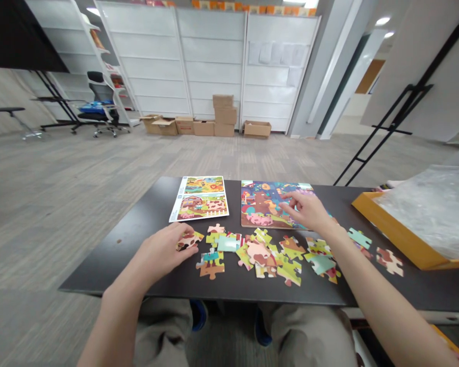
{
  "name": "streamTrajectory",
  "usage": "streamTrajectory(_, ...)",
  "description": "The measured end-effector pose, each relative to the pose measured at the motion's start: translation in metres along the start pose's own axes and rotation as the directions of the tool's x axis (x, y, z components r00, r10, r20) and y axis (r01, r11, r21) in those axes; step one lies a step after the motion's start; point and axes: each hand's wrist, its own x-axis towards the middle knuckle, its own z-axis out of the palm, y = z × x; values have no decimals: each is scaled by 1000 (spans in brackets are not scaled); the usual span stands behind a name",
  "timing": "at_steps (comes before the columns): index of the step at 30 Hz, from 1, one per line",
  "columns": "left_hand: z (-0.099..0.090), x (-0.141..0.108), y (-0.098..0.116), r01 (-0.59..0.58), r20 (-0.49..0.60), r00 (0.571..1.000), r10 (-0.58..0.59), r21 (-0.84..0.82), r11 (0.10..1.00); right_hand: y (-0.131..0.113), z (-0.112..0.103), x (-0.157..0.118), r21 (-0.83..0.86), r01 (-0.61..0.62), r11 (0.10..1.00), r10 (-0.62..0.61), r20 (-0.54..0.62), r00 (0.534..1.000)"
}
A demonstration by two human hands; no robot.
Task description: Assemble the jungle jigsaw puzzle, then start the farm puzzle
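Note:
My left hand [167,248] is at the near left of the black table, its thumb and fingers around a brown-and-white puzzle piece [192,238]. Beside it, a piece with a blue figure [211,262] lies flat. My right hand [306,210] is over the colourful puzzle board [260,204], index finger and thumb stretched out and apart, with nothing visible between them. Whether a fingertip touches the board, I cannot tell. Between the hands lies a heap of loose puzzle pieces [258,253], some overlapping. More pieces [321,262] lie by my right forearm.
A picture sheet [202,199] with two farm and animal scenes lies at the back left of the table [110,255]. On the right stands a yellow box [405,237] with clear plastic wrapping [432,214]. Cardboard boxes [225,116] line the far cabinets.

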Motion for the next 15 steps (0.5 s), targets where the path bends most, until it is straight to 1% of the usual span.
streamTrajectory(2,2,1,2,-3,9,1000,3,-1,1000,-1,0,-1,-2,3,1000,-3,7,1000)
streamTrajectory(5,3,5,9,-38,-32,999,38,-13,999,0,1,-1,-11,5,1000,-5,27,1000)
streamTrajectory(7,4,8,19,-87,-62,994,85,-38,995,0,1,-1,-17,17,1000,-17,38,999)
streamTrajectory(9,8,12,33,-170,-70,984,165,-78,982,1,2,-2,-23,31,999,-31,43,999)
streamTrajectory(11,13,17,48,-263,-52,964,259,-107,959,2,4,-3,-16,33,999,-32,55,998)
streamTrajectory(12,15,19,54,-290,-34,957,288,-114,950,2,4,-3,-8,30,1000,-29,68,997)
streamTrajectory(15,20,24,70,-292,41,954,298,-109,950,3,6,-4,13,25,1000,-26,105,994)
